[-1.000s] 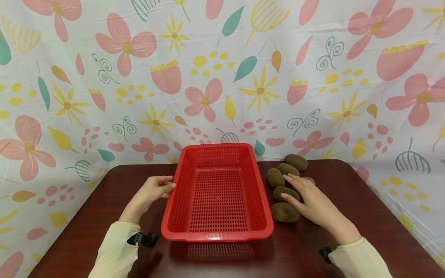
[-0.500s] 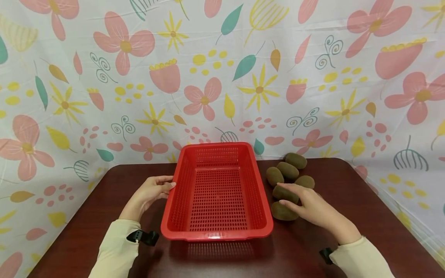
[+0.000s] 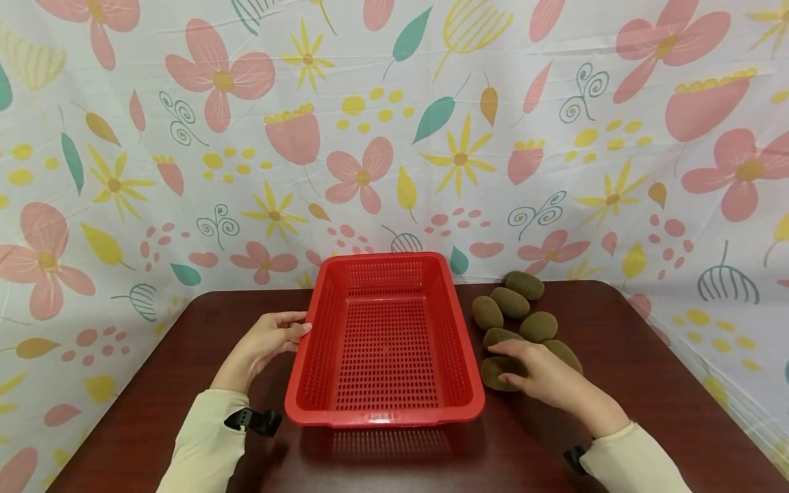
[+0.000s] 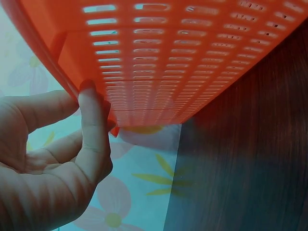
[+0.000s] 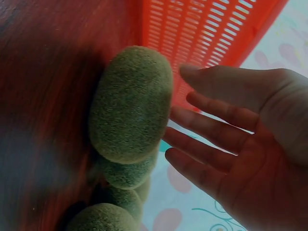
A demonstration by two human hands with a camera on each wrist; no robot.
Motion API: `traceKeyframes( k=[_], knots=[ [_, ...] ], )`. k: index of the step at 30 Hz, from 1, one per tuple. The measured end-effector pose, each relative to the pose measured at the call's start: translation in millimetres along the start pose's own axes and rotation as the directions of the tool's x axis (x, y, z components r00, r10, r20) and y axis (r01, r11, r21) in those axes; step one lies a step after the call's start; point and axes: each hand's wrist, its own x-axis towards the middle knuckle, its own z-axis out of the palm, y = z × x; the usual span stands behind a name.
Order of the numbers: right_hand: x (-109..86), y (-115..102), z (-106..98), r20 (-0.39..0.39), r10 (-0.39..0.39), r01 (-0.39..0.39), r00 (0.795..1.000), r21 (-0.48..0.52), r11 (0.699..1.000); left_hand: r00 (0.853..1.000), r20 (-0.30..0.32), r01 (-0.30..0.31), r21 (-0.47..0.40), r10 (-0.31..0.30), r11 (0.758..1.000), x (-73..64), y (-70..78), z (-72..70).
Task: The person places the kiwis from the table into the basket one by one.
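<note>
A red plastic basket point(image 3: 385, 416) with slotted walls stands at the middle of the table, with bare slotted floor inside. My left hand point(image 3: 261, 346) pinches its left rim between thumb and fingers; the left wrist view shows the fingers point(image 4: 94, 130) right at that rim. To the basket's right lie several brown fuzzy kiwis. Over the nearest kiwi point(image 3: 498, 374) is my right hand point(image 3: 545, 373), partly covering it. In the right wrist view this kiwi point(image 5: 132, 103) has the loosely extended fingertips close along its upper side, with no grip around it.
Behind the nearest kiwi, others run toward the table's back edge, among them a far kiwi point(image 3: 524, 285) and one at the right point(image 3: 562, 355). The dark reddish-brown table point(image 3: 203, 329) meets a flower-patterned cloth point(image 3: 382, 103) behind.
My right hand has drawn back toward me, from above the middle kiwis to the nearest one, uncovering kiwis behind it. The left hand and the basket stay in place.
</note>
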Motion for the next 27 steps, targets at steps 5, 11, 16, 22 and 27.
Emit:
traceKeyframes(
  k=[5, 11, 16, 22, 27],
  knots=[
    [0.2, 2, 2, 0.037, 0.01, -0.01, 0.999, -0.001, 1.0, 1.0, -0.014, 0.009, 0.008, -0.009, 1.0, 0.3, -0.7, 0.2],
    [1.1, 1, 4, 0.061, 0.011, -0.011, 0.998, 0.008, 1.0, 1.0, -0.023, 0.016, 0.005, -0.016, 1.0, 0.8, -1.3, -0.3],
    [1.9, 1, 6, 0.072, 0.007, -0.008, 0.997, 0.008, 1.0, 0.999, -0.03, 0.016, 0.007, -0.015, 1.0, 0.1, -1.1, 0.1],
    [1.9, 2, 11, 0.075, 0.001, 0.002, 0.997, -0.042, 0.999, 0.999, -0.033, 0.012, 0.001, -0.012, 1.0, 0.7, -2.7, 0.7],
    [1.8, 1, 16, 0.064, -0.027, 0.035, 0.998, -0.118, 0.992, 0.999, -0.032, 0.001, 0.007, -0.001, 1.0, 1.4, -4.5, 0.4]
  ],
)
